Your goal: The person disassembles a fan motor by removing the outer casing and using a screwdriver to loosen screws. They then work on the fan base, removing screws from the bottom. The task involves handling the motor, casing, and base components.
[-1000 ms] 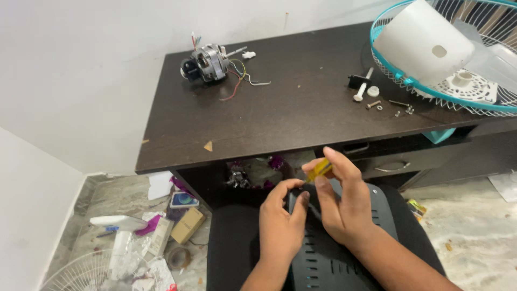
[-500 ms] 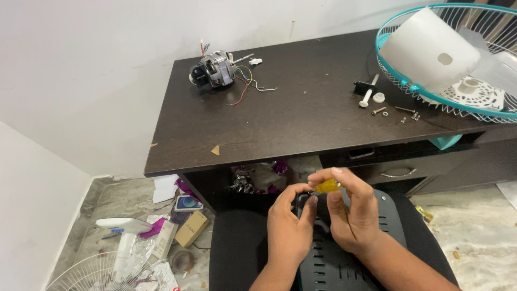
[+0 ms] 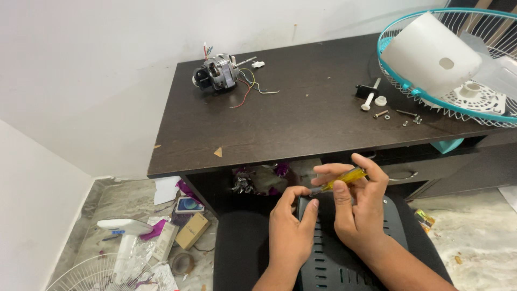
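Head view, looking down over the person's lap.

The right hand (image 3: 358,207) is holding a small screwdriver with a translucent yellow handle (image 3: 344,178); the fingers are curling closed around the handle, thumb and forefinger pinching it, so the grip is fully closed on the tool. The screwdriver is lying nearly level, tilted slightly, its tip pointing left toward the left hand.

The left hand (image 3: 291,229) is resting on the top edge of a black plastic cover with rows of vent slots (image 3: 336,258), which is lying across the lap on a black seat (image 3: 239,248). Its fingers are bending over the cover's upper rim, just where the screwdriver tip is meeting it; whether they are clamping the rim or only pressing on it cannot be told. The two hands are touching or nearly touching at the fingertips.

Beyond the hands, a dark brown wooden counter (image 3: 301,118) is carrying:
- a grey metal electric motor with loose coloured wires (image 3: 218,73), near the back left corner;
- a small white plastic shaft and knob with a few loose screws (image 3: 377,102), right of centre;
- a teal wire fan guard (image 3: 458,105) overhanging the right end, with a white plastic housing (image 3: 428,54) sitting in it.

On the floor to the left, a white fan stand (image 3: 121,229), a cardboard box (image 3: 191,230) and assorted wrappers are lying scattered.
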